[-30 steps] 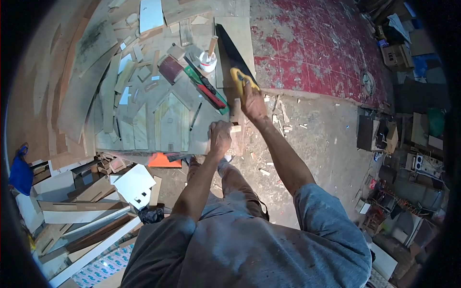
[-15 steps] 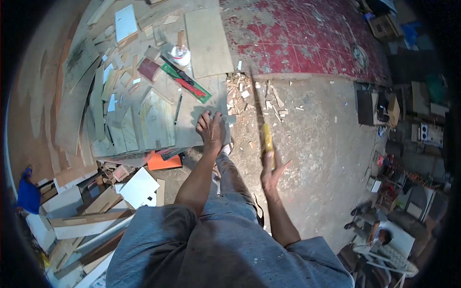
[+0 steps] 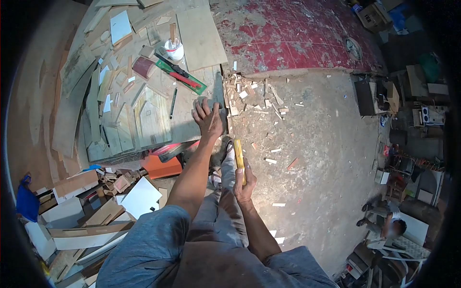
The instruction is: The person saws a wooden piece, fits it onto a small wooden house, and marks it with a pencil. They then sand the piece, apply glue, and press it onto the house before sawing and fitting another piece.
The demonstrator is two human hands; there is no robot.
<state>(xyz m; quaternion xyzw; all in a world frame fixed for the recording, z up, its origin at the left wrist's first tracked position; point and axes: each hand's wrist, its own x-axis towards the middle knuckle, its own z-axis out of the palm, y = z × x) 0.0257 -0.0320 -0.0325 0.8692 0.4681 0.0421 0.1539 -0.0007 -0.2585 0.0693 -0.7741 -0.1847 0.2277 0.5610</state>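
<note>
My left hand lies on the wooden worktable close to its right edge, with the fingers spread and pointing away from me. What lies under its palm is hidden. My right hand is wrapped round the yellow handle of a saw, low beside the table edge. Its blade is hard to make out, seen nearly edge-on near the table corner. Left of my left hand is a dark pencil. Beyond it lie a green-and-red flat tool and a white tub with a stick in it.
A pale board lies at the table's far side. Wood offcuts litter the concrete floor. An orange box stands below the table, near a scrap pile. Another person sits at the right.
My right hand has brought the saw down and left, toward the table edge. My left hand stays on the table. The view has shifted slightly.
</note>
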